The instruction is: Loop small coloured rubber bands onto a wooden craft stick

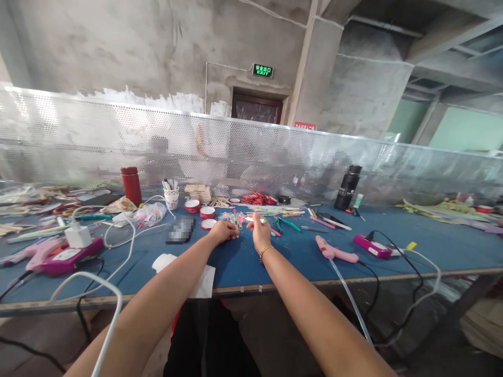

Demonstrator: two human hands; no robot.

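My left hand [223,231] is closed at the middle of the table, its fingertips pinching a thin stick with red and green bands [236,217]. Just to its right, my right hand [260,233] grips a white marker pen [250,219], whose tip points left towards the banded stick. Whether pen and stick touch is too small to tell. Behind both hands lies a pile of small multicoloured pieces [225,215]. A round red-rimmed white disc [208,224] lies close to my left hand. Green-handled pliers [290,224] are to the right of my right hand.
A pink glue gun [334,252] and a magenta power box [372,246] lie right. Left are another magenta box [70,256], white cables, a phone [181,230] and a red flask [131,185]. A pen cup [171,197] and black bottle [348,188] stand by the perforated screen [251,152].
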